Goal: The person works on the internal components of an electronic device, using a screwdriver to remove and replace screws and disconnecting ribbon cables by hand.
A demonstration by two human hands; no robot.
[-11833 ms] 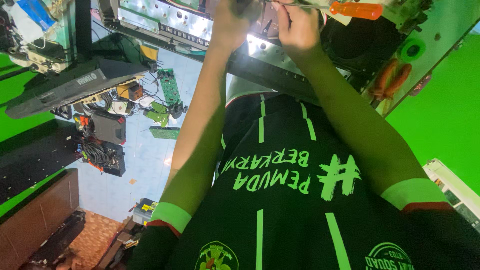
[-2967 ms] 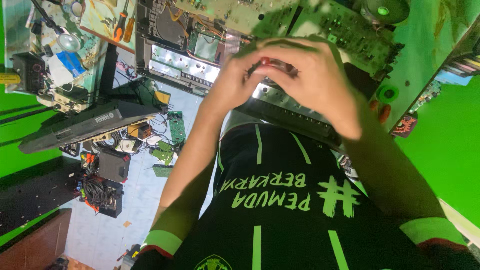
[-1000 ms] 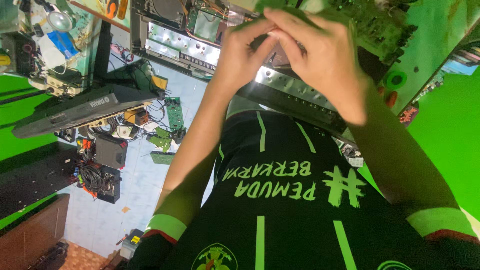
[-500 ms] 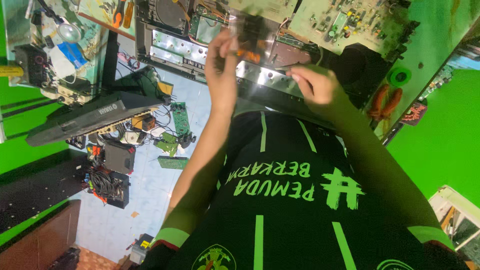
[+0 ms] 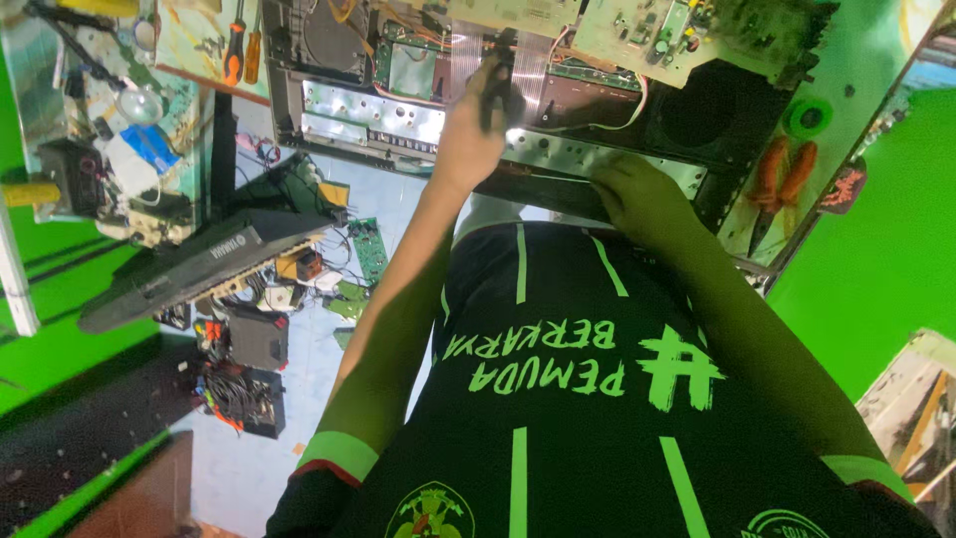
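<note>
Since half a second ago the left hand (image 5: 468, 139) has reached further in, closed around a dark tool (image 5: 495, 95) standing lengthwise over the open chassis (image 5: 378, 115), while the right hand (image 5: 642, 199) rests open-fingered on its near rail.

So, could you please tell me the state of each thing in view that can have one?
Open metal electronics chassis: cover off, boards exposed.
Flat translucent ribbon cable: still plugged in.
Left hand: gripping a dark tool.
Right hand: resting on the chassis edge.
Orange-handled pliers: lying unused.
</note>
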